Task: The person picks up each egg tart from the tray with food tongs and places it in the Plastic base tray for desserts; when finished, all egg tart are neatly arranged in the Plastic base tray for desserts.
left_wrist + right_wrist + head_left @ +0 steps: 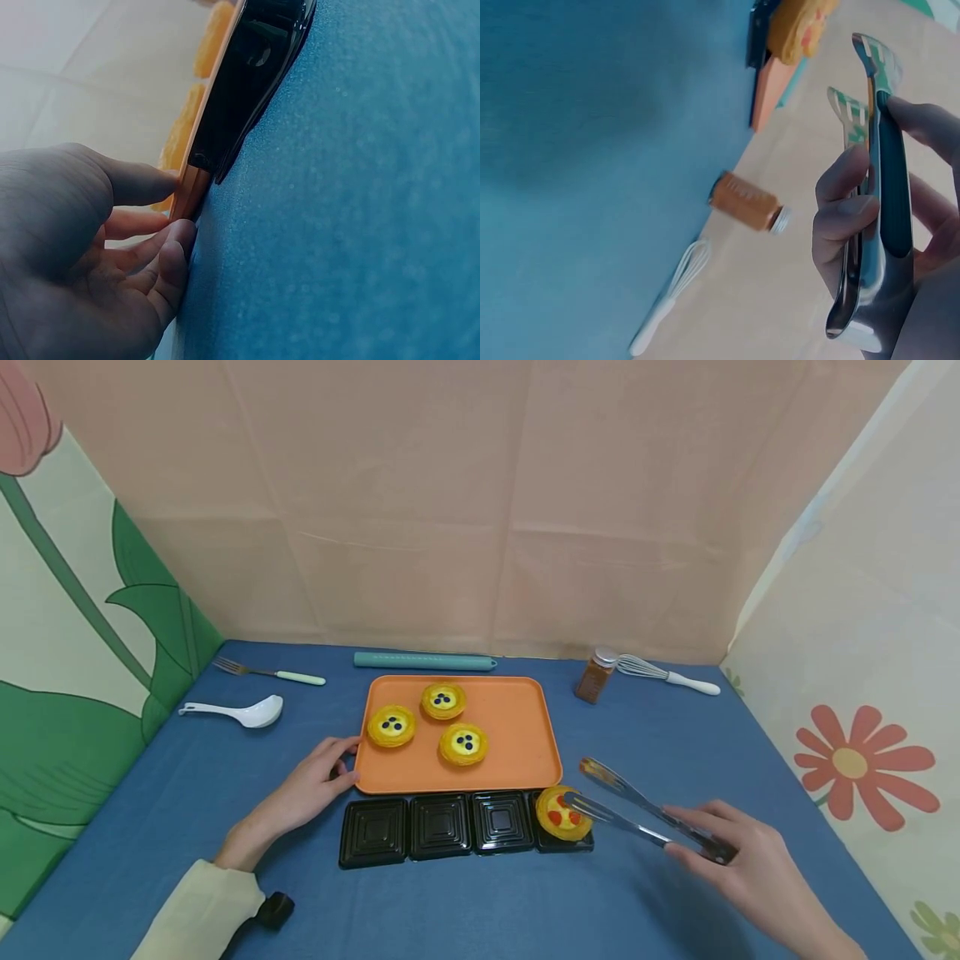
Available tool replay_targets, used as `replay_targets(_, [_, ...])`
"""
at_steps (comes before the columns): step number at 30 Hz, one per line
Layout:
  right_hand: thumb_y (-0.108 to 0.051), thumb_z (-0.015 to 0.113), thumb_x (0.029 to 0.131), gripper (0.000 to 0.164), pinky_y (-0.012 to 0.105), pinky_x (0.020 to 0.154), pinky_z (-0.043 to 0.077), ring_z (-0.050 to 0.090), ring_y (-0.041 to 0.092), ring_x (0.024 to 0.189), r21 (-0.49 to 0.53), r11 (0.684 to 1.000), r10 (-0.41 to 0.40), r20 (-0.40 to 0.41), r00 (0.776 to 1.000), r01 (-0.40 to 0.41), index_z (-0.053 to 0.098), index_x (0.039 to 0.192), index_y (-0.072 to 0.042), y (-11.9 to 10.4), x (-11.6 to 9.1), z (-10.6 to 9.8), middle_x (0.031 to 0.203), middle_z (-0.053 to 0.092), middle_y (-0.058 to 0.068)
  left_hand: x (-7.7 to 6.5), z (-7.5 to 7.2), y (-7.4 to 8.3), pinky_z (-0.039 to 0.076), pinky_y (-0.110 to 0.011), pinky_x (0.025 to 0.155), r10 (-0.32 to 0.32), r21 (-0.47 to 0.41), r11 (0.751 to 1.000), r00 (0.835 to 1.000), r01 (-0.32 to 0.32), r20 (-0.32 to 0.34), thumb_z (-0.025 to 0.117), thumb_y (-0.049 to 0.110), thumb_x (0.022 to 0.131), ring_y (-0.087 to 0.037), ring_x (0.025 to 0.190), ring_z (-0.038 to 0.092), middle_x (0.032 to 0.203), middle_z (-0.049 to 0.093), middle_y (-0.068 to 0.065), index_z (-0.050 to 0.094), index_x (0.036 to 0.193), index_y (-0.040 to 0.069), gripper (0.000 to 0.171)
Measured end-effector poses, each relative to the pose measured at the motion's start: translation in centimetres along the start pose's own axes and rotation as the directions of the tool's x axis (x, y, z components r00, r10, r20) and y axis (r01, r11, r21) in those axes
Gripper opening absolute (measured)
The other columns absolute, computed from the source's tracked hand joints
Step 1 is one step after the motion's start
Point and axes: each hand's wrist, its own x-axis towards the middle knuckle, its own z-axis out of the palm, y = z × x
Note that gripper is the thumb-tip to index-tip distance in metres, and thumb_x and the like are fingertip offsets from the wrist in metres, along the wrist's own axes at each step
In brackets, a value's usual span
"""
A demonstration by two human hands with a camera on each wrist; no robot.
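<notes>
The tongs (892,195) point diagonally forward-left from the right hand (750,856).

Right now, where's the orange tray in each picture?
Head: the orange tray, just below the middle.
Left wrist: the orange tray, edge-on, left of the middle.
Right wrist: part of the orange tray, near the top.
Shared landmark: the black container, beside it in all three.

Fork (272,674) with pale green handle, white ladle (257,714) in front of it, long teal bar (425,662) at the back, brown jar (594,678) beside white-handled whisk (666,676), printed red flower (851,763) at right
</notes>
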Motion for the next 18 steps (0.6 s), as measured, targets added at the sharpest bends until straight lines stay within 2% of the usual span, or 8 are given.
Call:
replay_targets(6, [-0.039, 0.083, 0.083, 0.041, 0.025, 0.055, 0.045, 0.051, 0.007, 0.064, 0.008, 0.996, -0.092, -0.022, 0.995, 0.093, 0.076, 0.120, -0.022, -1.5, 2.1, 0.3, 0.090, 0.058, -0.007, 0.0, -0.1, 0.1, 0.042, -0.032, 0.071, -0.006, -0.001, 1.000, 1.000, 0.006, 0.004, 0.059, 0.012, 0.102, -0.022, 0.093, 0.048, 0.129, 0.048, -0.018, 0.039, 0.149, -0.007, 0.054])
replay_targets(9, [-0.030, 0.085, 0.083, 0.039, 0.025, 0.053, 0.044, 0.050, 0.007, 0.063, 0.008, 0.990, -0.140, -0.016, 0.990, 0.140, 0.076, 0.120, -0.021, -2.3, 3.3, 0.8, 0.086, 0.055, -0.008, -0.1, -0.1, 0.1, 0.042, -0.031, 0.071, -0.007, 0.006, 1.000, 1.000, 0.007, 0.003, 0.059, 0.012, 0.102, -0.022, 0.093, 0.048, 0.129, 0.048, -0.018, 0.039, 0.149, -0.007, 0.054])
replay_targets(13, [-0.024, 0.085, 0.084, 0.039, 0.025, 0.051, 0.041, 0.046, 0.007, 0.061, 0.007, 0.981, -0.194, 0.013, 0.981, 0.194, 0.076, 0.121, -0.021, -3.4, 4.9, 1.5, 0.083, 0.052, -0.009, -0.1, -0.1, 0.1, 0.042, -0.031, 0.070, 0.005, 0.005, 1.000, 1.000, -0.004, -0.004, 0.059, 0.011, 0.102, -0.022, 0.092, 0.048, 0.128, 0.049, -0.018, 0.040, 0.149, -0.007, 0.054])
replay_targets(18, [-0.026, 0.083, 0.086, 0.040, 0.026, 0.049, 0.040, 0.043, 0.008, 0.056, 0.014, 0.977, -0.213, 0.074, 0.974, 0.213, 0.074, 0.124, -0.019, -3.9, 6.7, 2.5, 0.086, 0.055, -0.007, 0.0, 0.0, 0.0, 0.042, -0.031, 0.071, 0.015, 0.005, 1.000, 1.000, -0.015, -0.005, 0.060, 0.011, 0.102, -0.021, 0.091, 0.048, 0.128, 0.049, -0.018, 0.040, 0.148, -0.007, 0.054])
